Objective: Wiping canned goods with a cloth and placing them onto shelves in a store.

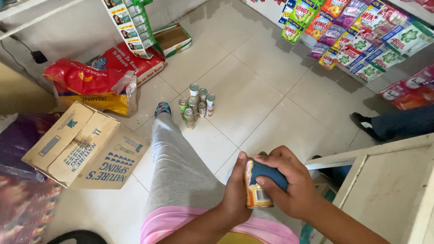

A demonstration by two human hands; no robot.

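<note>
Here a small can (257, 195) is held upright in mid-air above the tiled floor (253, 90), in front of the grey-trousered leg (174, 158). The can is clasped from its left side by the left hand (236, 192): the thumb lies up along the can's left wall and the other fingers are hidden behind it, so the grip is closed on the can. A dark blue cloth (267, 174) is pressed onto the can's top and upper right side by the right hand (289, 183); its fingers (271, 160) are curled over the cloth, and the thumb is set against the cloth's lower edge. The can's top is thus covered by cloth and fingers, and only the lower label with its barcode is seen between the two hands.

Further off on the floor, a cluster of similar small cans (196, 105) is stood upright just beside the foot (163, 109). A cardboard box (83, 147) is tilted at the left of the leg. Behind it, a red and yellow sack (90, 86) is leaned by the wall. Sachet strips (357, 31) are hung along the upper right. A white shelf unit (389, 180) is seen at the lower right, with another person's shoe (361, 121) beyond it
</note>
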